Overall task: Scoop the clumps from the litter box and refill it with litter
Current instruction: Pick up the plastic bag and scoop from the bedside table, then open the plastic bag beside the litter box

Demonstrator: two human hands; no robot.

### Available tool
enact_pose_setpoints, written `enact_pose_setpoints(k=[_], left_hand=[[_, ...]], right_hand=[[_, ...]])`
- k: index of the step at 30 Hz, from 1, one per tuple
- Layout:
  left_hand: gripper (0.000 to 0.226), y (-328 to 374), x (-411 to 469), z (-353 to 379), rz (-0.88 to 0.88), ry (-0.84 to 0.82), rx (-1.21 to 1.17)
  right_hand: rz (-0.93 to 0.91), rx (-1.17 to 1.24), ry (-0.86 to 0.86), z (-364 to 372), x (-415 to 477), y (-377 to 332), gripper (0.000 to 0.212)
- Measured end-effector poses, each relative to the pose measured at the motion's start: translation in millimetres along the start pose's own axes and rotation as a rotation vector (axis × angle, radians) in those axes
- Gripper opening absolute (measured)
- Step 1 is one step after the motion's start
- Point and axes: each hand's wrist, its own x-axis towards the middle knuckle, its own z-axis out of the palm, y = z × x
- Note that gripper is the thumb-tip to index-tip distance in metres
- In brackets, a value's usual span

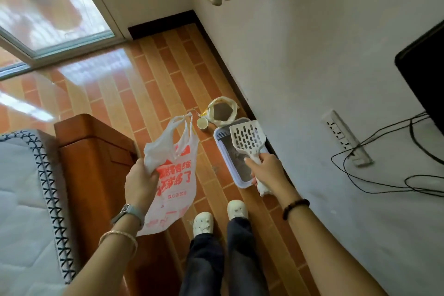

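Your left hand (140, 184) grips a white plastic bag (175, 175); your right hand (266, 170) curls round the slotted scoop (247, 138), held over the litter box (222, 134) on the floor (149, 94) just beyond that hand.

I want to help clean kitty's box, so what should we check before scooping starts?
1. Grip on the scoop: ok, the right hand holds its handle.
2. Scoop empty: ok, nothing lies on its slots.
3. Mouth of the plastic bag open for clumps: not ok, the left hand grips it bunched and it hangs flat.
4. Top of the litter box open: ok, no lid on it.
5. Clumps spotted: cannot tell, the scoop hides part of the grey litter.
6. Refill ready: ok, the litter sack stands open behind the box.
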Motion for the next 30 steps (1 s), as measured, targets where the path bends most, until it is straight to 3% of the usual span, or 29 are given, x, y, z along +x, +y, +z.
enact_pose_setpoints(k=[9, 15, 18, 24, 30], left_hand=[[0.013, -57, 76, 80, -0.179, 0.228, -0.057], [0.014, -131, 126, 157, -0.250, 0.304, -0.117], [0.020, -178, 153, 200, -0.236, 0.384, -0.186], [0.035, -257, 214, 272, -0.107, 0.599, -0.294], [0.026, -319, 268, 333, -0.053, 0.690, -0.361]], right_hand=[[-0.084, -0.114, -0.120, 86, 132, 11, 0.016], [-0.144, -0.177, -0.180, 189, 242, 55, 0.024], [-0.154, -0.251, -0.217, 249, 299, 86, 0.034], [-0.263, -0.432, -0.244, 351, 402, 146, 0.032], [-0.359, -0.696, -0.213, 426, 481, 198, 0.037]])
